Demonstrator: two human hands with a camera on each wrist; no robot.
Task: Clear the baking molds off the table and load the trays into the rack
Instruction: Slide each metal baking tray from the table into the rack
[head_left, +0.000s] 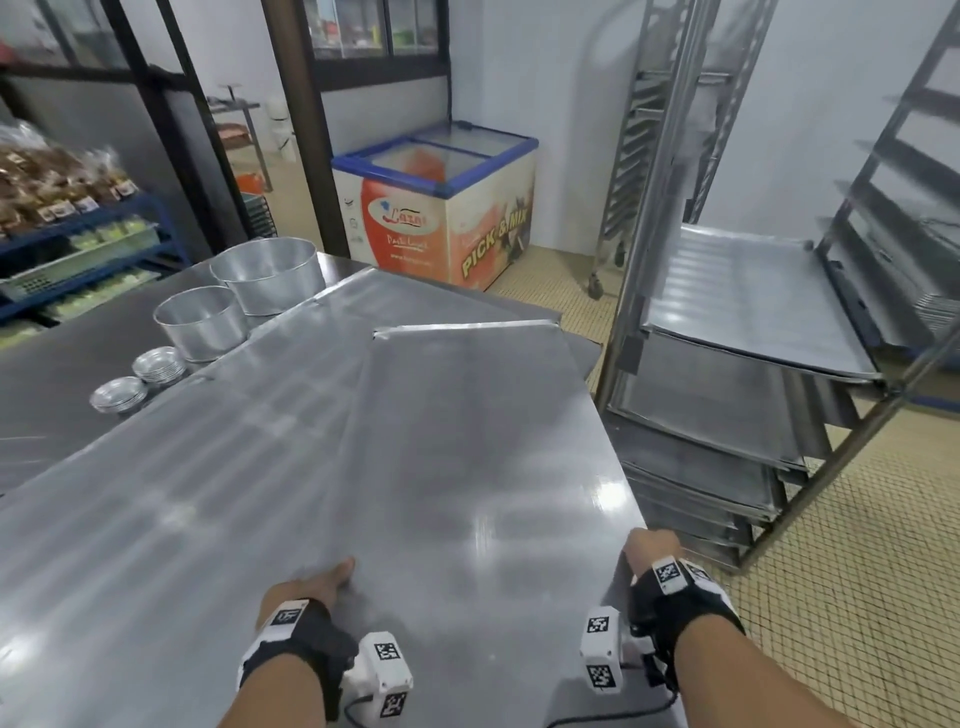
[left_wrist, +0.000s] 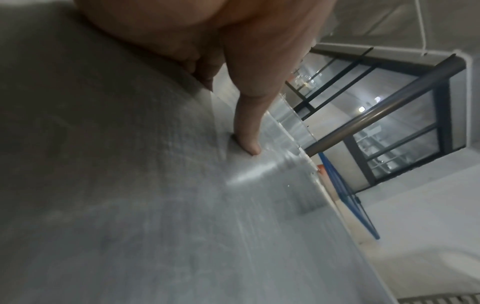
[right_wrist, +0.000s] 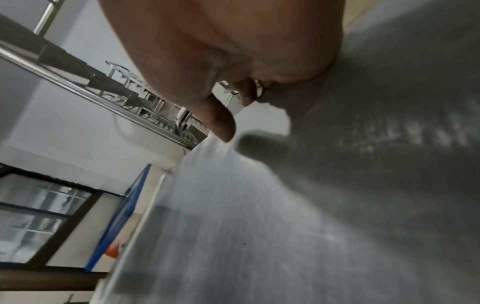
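Note:
A large flat metal tray (head_left: 467, 441) lies askew on top of a second tray (head_left: 208, 467) on the steel table (head_left: 78, 364). My left hand (head_left: 317, 582) grips its near left edge: the thumb (left_wrist: 249, 133) presses on top and the fingers curl underneath. My right hand (head_left: 649, 551) grips the near right edge, thumb (right_wrist: 221, 123) above the sheet and fingers tucked under it. Two big round molds (head_left: 270, 270) (head_left: 200, 322) and two stacks of small molds (head_left: 158, 364) (head_left: 118, 394) stand at the table's left. The steel rack (head_left: 654, 208) stands to the right.
Several trays (head_left: 737, 291) sit in the rack's slots, the lower ones sticking out toward me. A chest freezer (head_left: 436, 208) stands beyond the table's far end. Blue shelves (head_left: 78, 234) with packed goods line the left. Tiled floor lies between table and rack.

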